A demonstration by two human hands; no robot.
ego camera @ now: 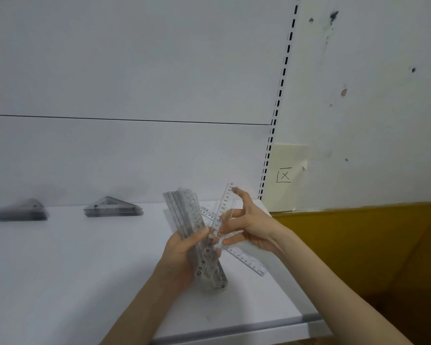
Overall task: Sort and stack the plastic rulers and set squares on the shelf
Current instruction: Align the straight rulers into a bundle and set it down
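Observation:
My left hand (pixel 184 255) grips a thick bundle of clear plastic rulers (pixel 184 215), held above the white shelf (pixel 72 270) and tilted up to the left. My right hand (pixel 249 225) pinches a single clear ruler (pixel 224 207) that crosses the bundle and points up to the right. Another clear ruler (pixel 246 260) lies flat on the shelf under my right hand, and one more (pixel 207 212) shows behind the bundle. Two stacks of set squares rest near the back of the shelf: one (pixel 113 207) at middle left, the other (pixel 19 211) at far left.
The shelf's front lip (pixel 234 329) runs along the bottom. A slotted upright (pixel 275 115) marks the shelf's right end. Beyond it are a stained wall with a taped note (pixel 285 174) and a yellow-brown surface (pixel 358 245).

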